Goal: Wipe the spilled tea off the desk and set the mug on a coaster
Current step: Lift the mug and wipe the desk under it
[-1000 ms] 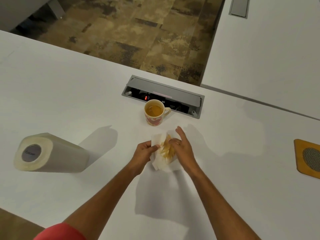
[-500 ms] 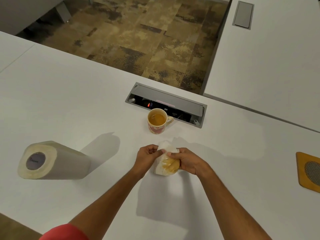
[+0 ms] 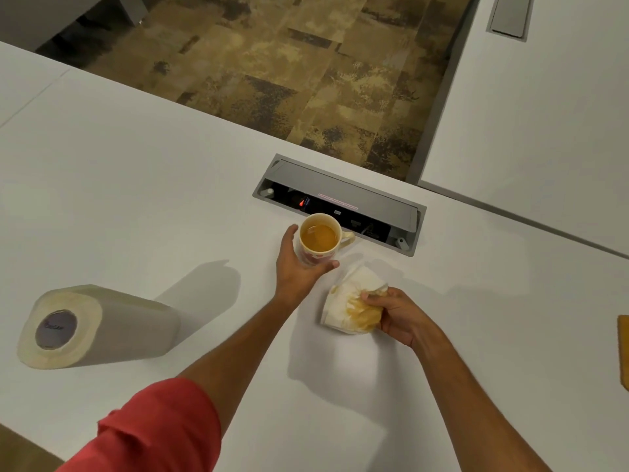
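A cream mug [image 3: 320, 241] with red pattern, holding tea, stands on the white desk [image 3: 136, 185] just in front of the cable box. My left hand [image 3: 296, 264] is wrapped round the mug's near side, thumb and fingers curled against its wall. My right hand [image 3: 396, 313] grips a crumpled white paper towel [image 3: 350, 308] stained brown with tea, lying on the desk to the right of the mug. A sliver of the wooden coaster [image 3: 623, 350] shows at the right edge of the frame.
A paper towel roll [image 3: 92, 327] lies on its side at the left. An open grey cable box [image 3: 340, 204] is sunk into the desk behind the mug. The desk's far edge drops to carpet; a second white desk [image 3: 544, 114] stands at the right.
My left hand let go of the paper towel and moved up to take hold of the mug. My right hand now holds the stained towel alone, a little further right.
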